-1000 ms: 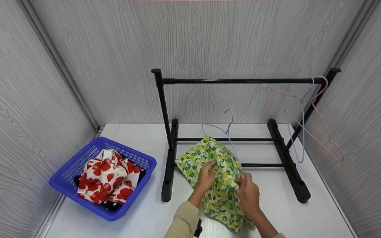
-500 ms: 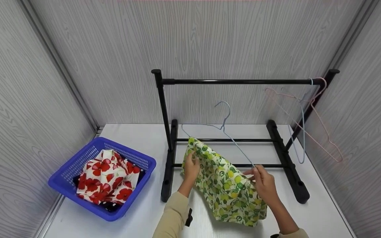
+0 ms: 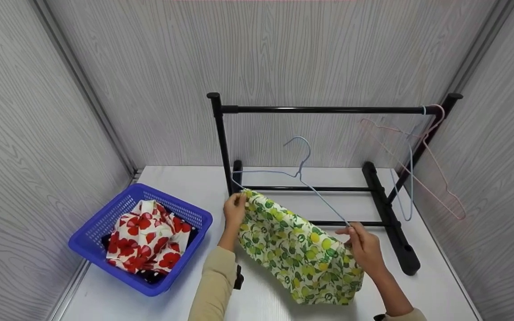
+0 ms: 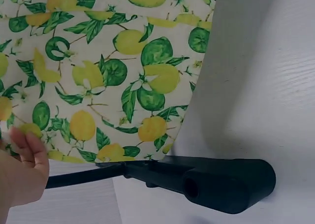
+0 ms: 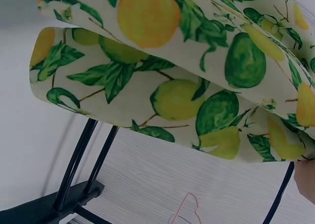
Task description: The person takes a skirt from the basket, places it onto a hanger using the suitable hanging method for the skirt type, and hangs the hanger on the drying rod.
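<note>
A garment [image 3: 301,256] printed with lemons and green leaves hangs slanted above the table, its upper edge spread between both hands. My left hand [image 3: 234,211] pinches its upper left corner; in the left wrist view the fingers [image 4: 32,147] are at the edge of the fabric. The light-blue wire hanger [image 3: 300,173] sticks out above the garment, hook upward, its lower part hidden in the cloth. My right hand [image 3: 365,247] holds the garment's upper right corner together with the hanger's right end. Only a sliver of that hand shows in the right wrist view, below the hanging fabric.
Behind the garment stands a black clothes rack [image 3: 328,109]. A pink hanger [image 3: 446,187] and another blue hanger [image 3: 411,178] hang at its right end. On the left, a blue basket [image 3: 83,240] holds a red-flowered white cloth [image 3: 145,236] over dark dotted fabric.
The garment went from bunched to spread out. My left hand moved left to its corner, my right hand moved right to the hanger's end. More of the hanger shows.
</note>
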Motion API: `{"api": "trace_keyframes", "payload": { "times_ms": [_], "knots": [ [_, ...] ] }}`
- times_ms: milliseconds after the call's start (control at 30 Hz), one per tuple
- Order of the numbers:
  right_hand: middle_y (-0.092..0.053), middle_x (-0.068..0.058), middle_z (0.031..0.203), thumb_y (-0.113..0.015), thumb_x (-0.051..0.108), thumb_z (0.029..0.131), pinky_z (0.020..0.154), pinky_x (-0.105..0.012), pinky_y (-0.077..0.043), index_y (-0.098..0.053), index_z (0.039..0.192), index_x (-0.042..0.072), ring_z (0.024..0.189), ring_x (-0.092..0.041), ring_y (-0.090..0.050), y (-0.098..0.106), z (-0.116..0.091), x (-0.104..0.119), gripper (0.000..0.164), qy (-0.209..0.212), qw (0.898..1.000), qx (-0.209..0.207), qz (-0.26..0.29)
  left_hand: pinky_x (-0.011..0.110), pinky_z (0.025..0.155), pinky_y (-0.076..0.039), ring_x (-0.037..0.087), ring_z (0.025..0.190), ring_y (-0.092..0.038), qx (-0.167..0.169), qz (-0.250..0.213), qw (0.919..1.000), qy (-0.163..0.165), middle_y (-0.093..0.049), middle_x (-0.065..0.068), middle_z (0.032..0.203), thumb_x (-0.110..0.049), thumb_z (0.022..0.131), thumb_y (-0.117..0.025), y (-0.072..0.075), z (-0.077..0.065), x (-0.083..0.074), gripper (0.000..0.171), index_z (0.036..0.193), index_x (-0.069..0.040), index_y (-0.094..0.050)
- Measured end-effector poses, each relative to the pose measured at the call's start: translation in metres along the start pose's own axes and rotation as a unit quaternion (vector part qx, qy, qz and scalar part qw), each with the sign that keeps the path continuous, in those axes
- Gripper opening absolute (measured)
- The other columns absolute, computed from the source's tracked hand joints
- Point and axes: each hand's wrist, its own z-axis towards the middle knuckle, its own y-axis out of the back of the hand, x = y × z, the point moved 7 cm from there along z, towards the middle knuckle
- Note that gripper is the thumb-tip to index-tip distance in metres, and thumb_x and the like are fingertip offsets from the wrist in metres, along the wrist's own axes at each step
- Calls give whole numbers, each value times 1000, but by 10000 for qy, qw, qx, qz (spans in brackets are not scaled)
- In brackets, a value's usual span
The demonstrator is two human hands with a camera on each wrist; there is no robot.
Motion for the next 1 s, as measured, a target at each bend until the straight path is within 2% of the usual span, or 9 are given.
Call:
{"api": "trace_keyframes", "payload": {
  "times_ms": [67, 167, 300, 433, 567, 667, 800, 900, 1000],
  "knots": [
    [-66, -12, 74, -45, -8, 91, 43, -13, -36, -61, 89, 1, 42, -4, -42, 2, -1, -1, 18, 311, 9992, -159, -215, 21, 56, -43, 8, 63, -54, -419, -204, 9988, -162, -60, -5, 71, -40, 87, -62, 5, 12, 16, 23, 81, -19, -66],
    [-61, -9, 69, -46, 2, 95, 41, -15, -28, -60, 85, 2, 41, -1, -28, 6, -3, 1, 17, 728, 9957, -359, -455, 26, 64, -44, 14, 69, -55, -969, -95, 9952, 47, -63, 1, 74, -34, 88, -62, 26, 15, -19, 23, 82, -12, -67],
    [-59, -8, 66, -45, 8, 96, 42, -16, -30, -58, 81, 3, 42, -1, -30, 7, -8, 3, 21, 952, 9942, -417, -281, 31, 64, -43, 20, 69, -53, -1311, 261, 9894, 572, -62, 15, 78, -16, 89, -60, 51, 6, -83, 20, 85, 3, -65],
    [-58, -6, 63, -45, 9, 97, 42, -14, -30, -57, 78, 3, 40, -2, -31, 7, -12, 7, 23, 1142, 9926, -414, -35, 29, 63, -41, 19, 69, -52, -1307, 490, 9873, 754, -61, 17, 77, -11, 89, -60, 55, 3, -102, 18, 85, 6, -65],
    [-59, -7, 62, -45, 6, 96, 41, -10, -27, -59, 79, 1, 39, -1, -29, 9, -14, 13, 22, 1292, 9906, -431, 73, 24, 62, -41, 18, 67, -52, -1158, 257, 9896, 809, -60, 17, 74, -10, 87, -61, 51, 2, -98, 17, 89, 6, -64],
    [-62, -7, 64, -46, 5, 96, 41, -11, -30, -60, 82, 1, 40, -1, -35, 12, -16, 14, 20, 1203, 9919, -398, 58, 20, 56, -40, 13, 60, -53, -702, -176, 9955, 619, -60, 11, 70, -15, 88, -62, 49, 4, -90, 19, 99, 1, -66],
    [-65, -6, 66, -46, 3, 95, 43, -13, -37, -60, 85, 1, 45, -5, -47, 15, -18, 11, 17, 957, 9949, -333, 18, 22, 50, -39, 11, 58, -52, -176, -585, 9980, 144, -61, 0, 70, -34, 87, -63, 36, 22, -35, 28, 103, -13, -70],
    [-66, -7, 67, -47, -2, 93, 46, -13, -40, -61, 86, 1, 48, -6, -53, 16, -19, 10, 15, 865, 9957, -327, -20, 29, 59, -44, 16, 68, -55, -59, -285, 9990, 329, -64, 5, 78, -38, 86, -63, 26, 34, -5, 31, 99, -11, -71],
    [-67, -7, 68, -48, -5, 91, 52, -12, -45, -61, 85, 0, 53, -7, -59, 17, -20, 10, 16, 837, 9957, -393, -52, 35, 68, -45, 22, 76, -55, 39, 37, 9986, 528, -64, 10, 82, -37, 88, -61, 25, 32, -17, 32, 91, -6, -69]
  ]
}}
